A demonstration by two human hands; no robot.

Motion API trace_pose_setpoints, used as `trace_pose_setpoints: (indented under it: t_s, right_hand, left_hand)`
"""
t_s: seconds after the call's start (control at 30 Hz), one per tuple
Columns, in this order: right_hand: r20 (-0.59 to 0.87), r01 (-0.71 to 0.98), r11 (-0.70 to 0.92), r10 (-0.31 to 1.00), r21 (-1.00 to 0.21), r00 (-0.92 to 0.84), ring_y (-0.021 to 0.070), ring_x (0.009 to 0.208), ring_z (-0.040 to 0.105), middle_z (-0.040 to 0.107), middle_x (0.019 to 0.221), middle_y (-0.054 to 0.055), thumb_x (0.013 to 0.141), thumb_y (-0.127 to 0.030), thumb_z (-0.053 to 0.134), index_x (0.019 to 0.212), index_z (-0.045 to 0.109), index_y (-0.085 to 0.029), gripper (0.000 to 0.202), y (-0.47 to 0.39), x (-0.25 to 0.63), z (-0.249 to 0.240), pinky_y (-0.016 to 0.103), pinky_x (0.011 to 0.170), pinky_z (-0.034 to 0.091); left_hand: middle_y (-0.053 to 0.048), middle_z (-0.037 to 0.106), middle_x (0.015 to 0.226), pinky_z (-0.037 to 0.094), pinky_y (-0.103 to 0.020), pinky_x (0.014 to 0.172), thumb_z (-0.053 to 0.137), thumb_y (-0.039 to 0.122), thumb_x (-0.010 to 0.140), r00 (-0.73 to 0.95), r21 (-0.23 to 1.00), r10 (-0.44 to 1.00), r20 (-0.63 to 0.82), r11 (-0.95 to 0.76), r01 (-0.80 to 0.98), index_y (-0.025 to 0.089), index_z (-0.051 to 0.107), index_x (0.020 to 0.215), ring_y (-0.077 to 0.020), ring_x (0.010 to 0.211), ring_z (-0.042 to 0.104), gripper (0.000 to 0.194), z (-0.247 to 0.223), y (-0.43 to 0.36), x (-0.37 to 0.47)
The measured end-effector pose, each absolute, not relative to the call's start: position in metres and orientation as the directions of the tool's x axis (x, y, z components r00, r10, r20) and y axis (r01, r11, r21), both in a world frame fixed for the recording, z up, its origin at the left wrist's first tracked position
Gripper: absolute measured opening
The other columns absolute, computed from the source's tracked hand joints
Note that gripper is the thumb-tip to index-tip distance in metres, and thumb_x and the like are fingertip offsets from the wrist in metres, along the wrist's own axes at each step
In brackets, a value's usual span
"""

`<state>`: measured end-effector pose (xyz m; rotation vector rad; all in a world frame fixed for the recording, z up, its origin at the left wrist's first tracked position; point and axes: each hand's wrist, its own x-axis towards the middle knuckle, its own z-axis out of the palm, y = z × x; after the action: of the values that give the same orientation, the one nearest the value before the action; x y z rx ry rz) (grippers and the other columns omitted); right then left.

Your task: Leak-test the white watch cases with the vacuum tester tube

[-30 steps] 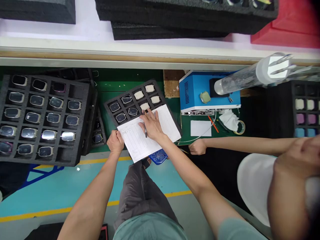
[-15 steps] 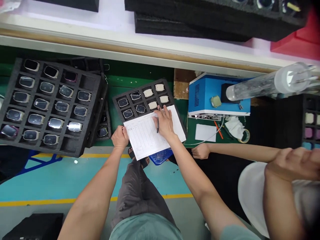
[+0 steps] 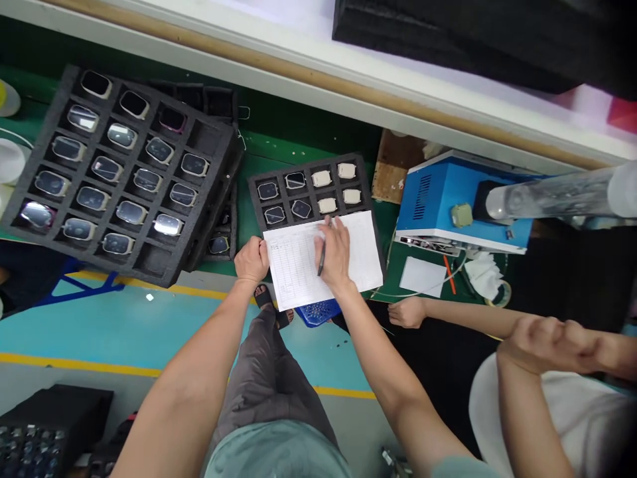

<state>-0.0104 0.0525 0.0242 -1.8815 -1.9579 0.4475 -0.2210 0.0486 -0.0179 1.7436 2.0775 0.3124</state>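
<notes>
A printed table sheet (image 3: 293,265) lies over the near part of a black foam tray (image 3: 367,182). In the tray's far cells sit dark-faced watch cases (image 3: 269,191) and cream ones (image 3: 347,170). My left hand (image 3: 251,260) is closed at the sheet's left edge, pinching it; its fingertips are partly hidden. Over the middle of the sheet, my right hand (image 3: 334,251) holds a dark pen (image 3: 322,257) pointing down and slightly left. That hand's fingers are a little blurred.
To the left, a large foam tray (image 3: 192,192) of watch cases rests on other trays. A blue machine (image 3: 438,199) with a clear cylinder (image 3: 557,189) stands right, near white paper (image 3: 422,276) and tape (image 3: 500,294). A co-worker's forearms (image 3: 468,315) are at right. A shelf (image 3: 279,73) spans the back.
The camera view has shifted and tilted, so the trays and machine appear moved rightward. My right hand has shifted slightly over the sheet with the pen; my left hand still grips the sheet's edge.
</notes>
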Motion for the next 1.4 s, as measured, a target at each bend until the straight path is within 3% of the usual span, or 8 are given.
trace_pose_setpoints:
  t_s: [0.17, 0.4, 0.53, 0.77, 1.4]
  right_hand:
    - [-0.016, 0.814, 0.138, 0.984, -0.564, -0.177, 0.0278, 0.155, 0.031, 0.05, 0.156, 0.014, 0.106, -0.031, 0.029, 0.132, 0.06, -0.017, 0.043, 0.029, -0.045, 0.027, 0.058, 0.126, 0.026]
    - [0.07, 0.888, -0.01, 0.996, -0.46, 0.048, 0.0315, 0.155, 0.029, 0.049, 0.154, 0.019, 0.107, -0.036, 0.028, 0.137, 0.055, -0.015, 0.046, 0.07, -0.006, 0.026, 0.061, 0.121, 0.032]
    - [0.09, 0.896, 0.017, 0.996, -0.444, 0.025, 0.0305, 0.156, 0.026, 0.048, 0.155, 0.019, 0.107, -0.036, 0.029, 0.137, 0.055, -0.013, 0.046, 0.084, 0.004, 0.026, 0.059, 0.123, 0.03]
    - [-0.009, 0.877, -0.017, 1.0, -0.481, 0.014, 0.0332, 0.156, 0.027, 0.052, 0.153, 0.016, 0.106, -0.034, 0.034, 0.134, 0.058, -0.015, 0.042, 0.082, -0.002, 0.017, 0.064, 0.124, 0.023]
    - [-0.003, 0.871, -0.034, 0.999, -0.491, 0.038, 0.0347, 0.156, 0.027, 0.054, 0.152, 0.015, 0.106, -0.03, 0.041, 0.128, 0.061, -0.015, 0.033, 0.083, -0.001, 0.022, 0.066, 0.123, 0.024]
  left_hand:
    - [-0.009, 0.065, 0.082, 0.026, -0.033, 0.065, 0.04, 0.03, 0.103, -0.146, 0.432, 0.977, -0.153, 0.199, 0.879, 0.019, 0.056, 0.089, -0.0215, 0.078, 0.06, 0.024, -0.019, 0.05, -0.22]
    - [-0.009, 0.065, 0.083, 0.027, -0.032, 0.066, 0.041, 0.03, 0.102, -0.131, 0.446, 0.979, -0.155, 0.188, 0.875, 0.019, 0.056, 0.089, -0.0212, 0.078, 0.06, 0.023, -0.019, 0.049, -0.221]
    - [-0.01, 0.065, 0.083, 0.027, -0.032, 0.066, 0.042, 0.029, 0.102, -0.136, 0.449, 0.98, -0.147, 0.188, 0.874, 0.019, 0.056, 0.088, -0.0212, 0.077, 0.059, 0.022, -0.02, 0.05, -0.222]
    - [-0.01, 0.065, 0.083, 0.027, -0.032, 0.066, 0.042, 0.029, 0.101, -0.15, 0.446, 0.976, -0.155, 0.205, 0.871, 0.019, 0.056, 0.087, -0.0214, 0.076, 0.058, 0.022, -0.018, 0.051, -0.221]
    - [-0.01, 0.066, 0.082, 0.027, -0.033, 0.065, 0.038, 0.028, 0.101, -0.146, 0.397, 0.977, -0.157, 0.198, 0.896, 0.019, 0.056, 0.089, -0.022, 0.078, 0.061, 0.024, -0.02, 0.053, -0.222]
